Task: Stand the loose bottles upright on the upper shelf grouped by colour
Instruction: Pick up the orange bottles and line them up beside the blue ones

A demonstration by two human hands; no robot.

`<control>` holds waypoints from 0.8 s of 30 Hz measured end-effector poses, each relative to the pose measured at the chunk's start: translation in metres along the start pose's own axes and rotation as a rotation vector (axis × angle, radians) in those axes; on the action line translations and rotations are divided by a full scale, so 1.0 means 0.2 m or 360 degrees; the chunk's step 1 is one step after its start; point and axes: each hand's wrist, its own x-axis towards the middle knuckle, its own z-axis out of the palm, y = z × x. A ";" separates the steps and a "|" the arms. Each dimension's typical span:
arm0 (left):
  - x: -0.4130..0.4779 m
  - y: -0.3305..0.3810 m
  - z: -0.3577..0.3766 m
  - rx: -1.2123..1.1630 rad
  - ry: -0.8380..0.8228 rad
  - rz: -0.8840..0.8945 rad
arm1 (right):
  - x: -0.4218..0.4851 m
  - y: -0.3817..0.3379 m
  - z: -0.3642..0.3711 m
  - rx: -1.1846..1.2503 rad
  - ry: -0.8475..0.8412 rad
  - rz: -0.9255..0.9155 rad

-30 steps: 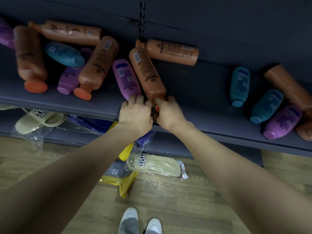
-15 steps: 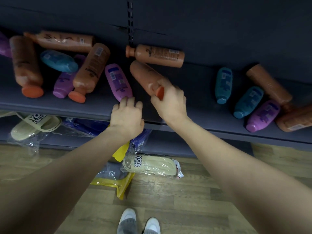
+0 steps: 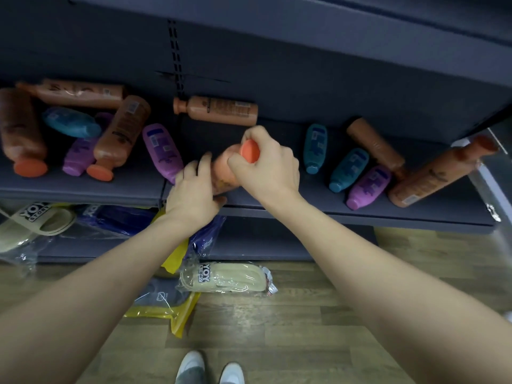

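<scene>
The purple bottle [image 3: 162,151] on the matt shelf [image 3: 83,189] looks like smooth plastic. Below the shelf, glossy clear film [image 3: 263,275] wraps a slipper [image 3: 221,281] on the wood-grain floor [image 3: 304,317].

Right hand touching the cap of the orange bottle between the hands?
Touching. In the head view the right hand curls its fingers round the cap of the orange bottle; no gap.

I see the orange bottle [image 3: 225,173], orange cap [image 3: 249,151] towards me, tilted up at the near edge of the shelf [image 3: 83,187], centre. A purple bottle [image 3: 162,151] lies on its side just left of it, a teal bottle [image 3: 315,146] further right.
</scene>
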 end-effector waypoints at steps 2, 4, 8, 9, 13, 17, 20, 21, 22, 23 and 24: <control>-0.04 0.03 -0.03 -0.0045 -0.0025 0.0010 | -0.04 -0.01 -0.08 0.0028 -0.0024 0.0020; -0.08 0.07 -0.05 -0.0108 -0.0044 0.0045 | -0.09 -0.03 -0.15 0.0048 -0.0042 0.0030; -0.21 0.16 -0.13 -0.0353 -0.0052 0.0135 | -0.20 -0.07 -0.28 0.0091 -0.0064 -0.0062; -0.24 0.19 -0.15 -0.0415 -0.0038 0.0145 | -0.23 -0.08 -0.32 0.0108 -0.0063 -0.0086; -0.37 0.29 -0.26 -0.0574 -0.0005 0.0195 | -0.31 -0.14 -0.49 0.0183 -0.0030 -0.0154; -0.49 0.42 -0.40 -0.0692 0.0012 0.0181 | -0.35 -0.23 -0.65 0.0284 0.0029 -0.0202; -0.56 0.50 -0.51 -0.0761 0.0016 0.0197 | -0.38 -0.31 -0.78 0.0337 0.0080 -0.0277; -0.58 0.53 -0.55 -0.0787 0.0026 0.0213 | -0.39 -0.34 -0.82 0.0357 0.0095 -0.0298; -0.60 0.56 -0.59 -0.0809 0.0040 0.0237 | -0.40 -0.36 -0.86 0.0371 0.0114 -0.0320; -0.61 0.59 -0.63 -0.0819 0.0051 0.0264 | -0.40 -0.39 -0.91 0.0384 0.0138 -0.0343; -0.62 0.62 -0.67 -0.0818 0.0062 0.0285 | -0.41 -0.42 -0.95 0.0398 0.0160 -0.0364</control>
